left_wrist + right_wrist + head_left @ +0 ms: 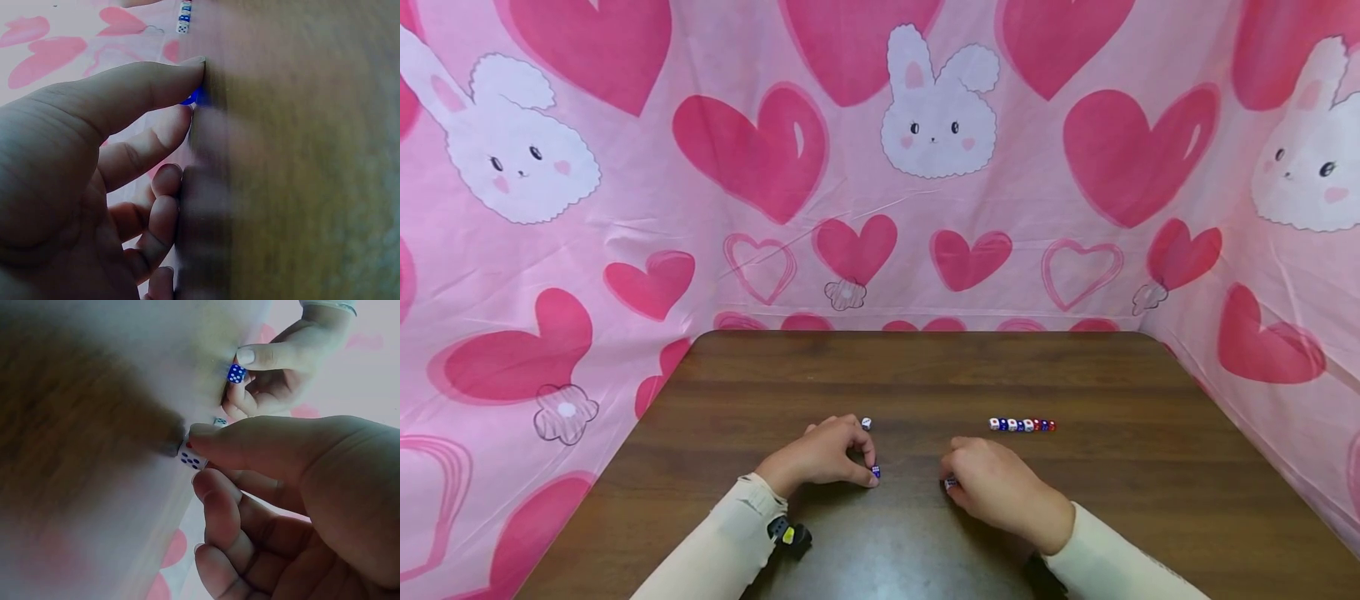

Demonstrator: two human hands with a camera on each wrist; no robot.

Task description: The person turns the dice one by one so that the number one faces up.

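My left hand (822,450) pinches a translucent blue die (876,472) with white dots between thumb and forefinger, low at the tabletop. In the left wrist view only a sliver of that blue die (189,99) shows between the fingertips. A short way to the right, my right hand (1003,487) holds a white die (192,457) by thumb and index finger, close over the wood. Its near face carries blue dots, and a red dot shows by the thumb. Another white die (867,423) sits just beyond the left fingers.
A straight row of several white, blue and red dice (1022,425) lies beyond my right hand. The brown wooden table (1120,367) ends at a pink cloth backdrop (925,200) with hearts and rabbits. A dark strap device (790,535) is at my left wrist.
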